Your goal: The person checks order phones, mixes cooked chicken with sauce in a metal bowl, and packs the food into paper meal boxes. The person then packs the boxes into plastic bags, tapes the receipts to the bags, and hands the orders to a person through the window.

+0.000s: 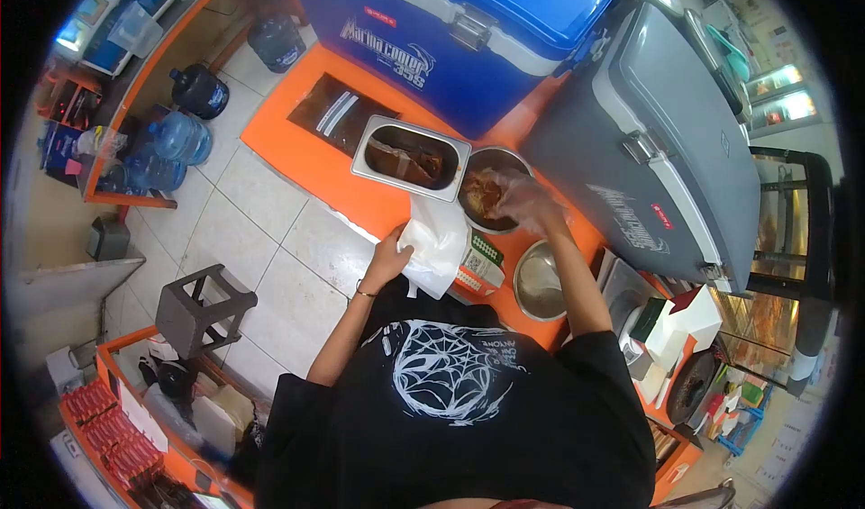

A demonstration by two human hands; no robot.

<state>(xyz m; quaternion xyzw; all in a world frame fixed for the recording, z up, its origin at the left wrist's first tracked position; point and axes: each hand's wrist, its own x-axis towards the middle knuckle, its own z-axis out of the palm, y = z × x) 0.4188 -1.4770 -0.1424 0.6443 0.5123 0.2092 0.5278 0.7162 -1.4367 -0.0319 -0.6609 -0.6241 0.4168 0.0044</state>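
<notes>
Reddish-brown food [483, 194], glossy, lumpy, in round metal bowl [497, 224]

The blue cooler [423, 36] and gray cooler [667, 122] are blocking the far side; the steel tray [404, 183] is crowding the bowl [501, 159]. Tiled floor [302, 243] is leaving room beside the stool [183, 311].

On the blue cooler [441, 40] I can read "Marine Cooler" in white script, with what looks like "35S" under it. The grey cooler [653, 149] carries similar white lettering, slanted and hard to read. "ANYONE" shows on the black shirt [450, 455]. The red labels on both coolers are too small to read.
</notes>
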